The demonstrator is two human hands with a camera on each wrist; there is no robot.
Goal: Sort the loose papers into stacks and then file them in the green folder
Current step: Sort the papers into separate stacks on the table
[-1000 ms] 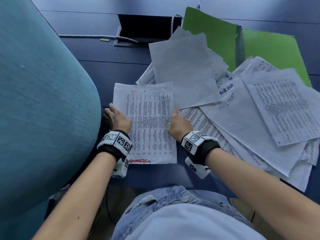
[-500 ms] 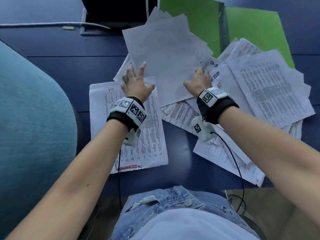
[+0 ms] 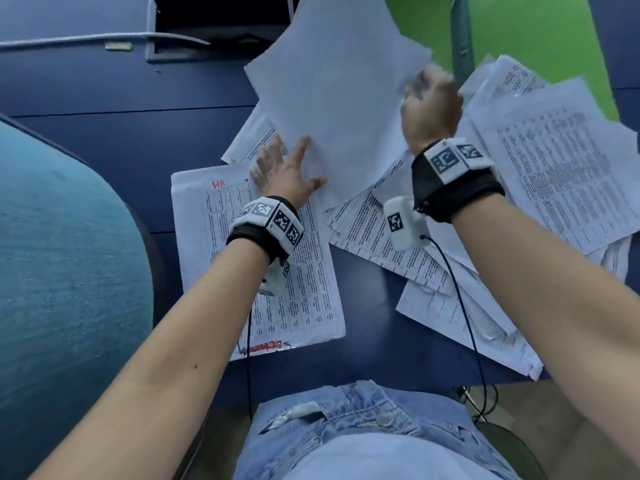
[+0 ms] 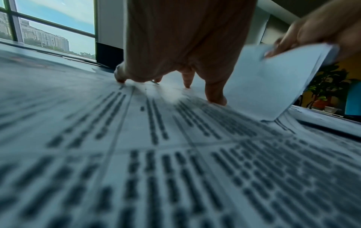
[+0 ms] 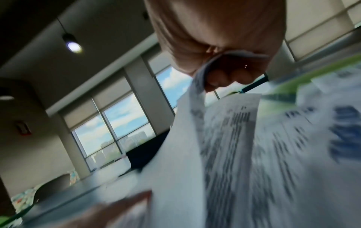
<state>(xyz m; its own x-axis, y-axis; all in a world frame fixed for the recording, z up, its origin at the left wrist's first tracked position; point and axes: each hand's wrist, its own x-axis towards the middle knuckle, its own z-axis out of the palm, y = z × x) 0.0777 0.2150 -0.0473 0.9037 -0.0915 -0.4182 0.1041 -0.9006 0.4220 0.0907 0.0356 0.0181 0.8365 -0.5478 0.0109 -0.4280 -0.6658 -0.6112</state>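
Note:
A blank-backed sheet [image 3: 332,88] is lifted at its right edge, where my right hand [image 3: 431,98] pinches it; the right wrist view shows its fingers [image 5: 230,77] curled round that paper edge [image 5: 197,92]. My left hand [image 3: 284,168] lies with spread fingers on the sheet's lower left corner and on the top of a squared stack of printed tables [image 3: 304,289]. In the left wrist view its fingertips [image 4: 215,98] press on paper [image 4: 175,154]. The open green folder [image 3: 519,36] lies at the back right, partly under loose printed papers [image 3: 561,161].
A teal chair back [image 3: 62,271] stands close on the left. A black cable box [image 3: 221,15] and a white cable [image 3: 86,39] lie at the rear of the dark blue table [image 3: 104,140]. More loose sheets [image 3: 467,323] hang near the front right edge.
My right hand has raised the right edge of the blank sheet higher. My left hand has slid right onto that sheet's lower corner. The view has moved closer to the pile.

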